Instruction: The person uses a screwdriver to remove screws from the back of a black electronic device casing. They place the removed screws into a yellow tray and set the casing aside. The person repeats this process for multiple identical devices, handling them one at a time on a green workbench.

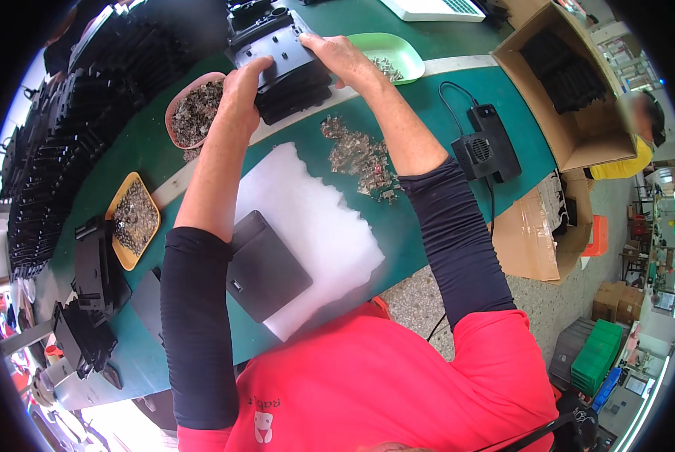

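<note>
At the far side of the green table, a stack of black plastic panels (283,62) is between my two hands. My left hand (241,92) is closed on its left edge, the thumb lying over the top panel. On the right edge my right hand (340,59) grips it, thumb on top and the other fingers mostly hidden. Small pegs stand up from the top panel. Nearer to me, a flat black plastic cover (268,270) lies on a white foam sheet (307,203). Small metal parts (358,157) are heaped beside that sheet.
Around the hands stand a pink tray (173,124), a green tray (409,56) and a yellow tray (131,260), each with small parts. A black charger-like device (492,143) with cables lies right. Black panels (88,128) are piled left. Cardboard boxes (590,139) stand right, near another person (639,143).
</note>
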`<state>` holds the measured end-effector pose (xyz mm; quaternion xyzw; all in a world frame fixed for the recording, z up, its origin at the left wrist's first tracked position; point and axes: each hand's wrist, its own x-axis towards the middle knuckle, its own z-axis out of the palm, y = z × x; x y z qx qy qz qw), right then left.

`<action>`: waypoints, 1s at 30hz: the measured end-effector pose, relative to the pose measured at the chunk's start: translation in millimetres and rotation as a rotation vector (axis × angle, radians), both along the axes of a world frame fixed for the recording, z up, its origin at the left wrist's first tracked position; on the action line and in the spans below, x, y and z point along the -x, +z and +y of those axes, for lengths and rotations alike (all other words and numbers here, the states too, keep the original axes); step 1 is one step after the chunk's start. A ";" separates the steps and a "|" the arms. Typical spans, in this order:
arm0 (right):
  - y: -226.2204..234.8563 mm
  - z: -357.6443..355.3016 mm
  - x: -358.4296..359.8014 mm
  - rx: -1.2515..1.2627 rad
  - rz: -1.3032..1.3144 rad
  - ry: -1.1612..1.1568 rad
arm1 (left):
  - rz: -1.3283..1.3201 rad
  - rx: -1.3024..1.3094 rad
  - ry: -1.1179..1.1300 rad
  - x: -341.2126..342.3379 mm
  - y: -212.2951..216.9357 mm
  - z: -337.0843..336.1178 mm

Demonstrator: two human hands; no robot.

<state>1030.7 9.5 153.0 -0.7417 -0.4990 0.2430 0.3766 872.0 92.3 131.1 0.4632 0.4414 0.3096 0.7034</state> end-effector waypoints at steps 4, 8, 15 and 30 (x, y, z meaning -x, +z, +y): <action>-10.0 -1.3 -9.5 0.045 0.169 -0.082 | -0.006 -0.010 -0.061 1.2 2.3 -1.3; 5.8 -11.3 -7.7 0.195 0.222 0.012 | -0.002 0.098 -0.044 10.6 19.3 -19.0; -5.1 -5.3 -15.3 0.186 0.167 0.079 | 0.016 0.083 0.051 8.2 15.8 -18.2; 13.9 58.3 -45.3 0.084 0.643 -0.031 | -0.143 0.010 0.041 -47.8 12.1 68.1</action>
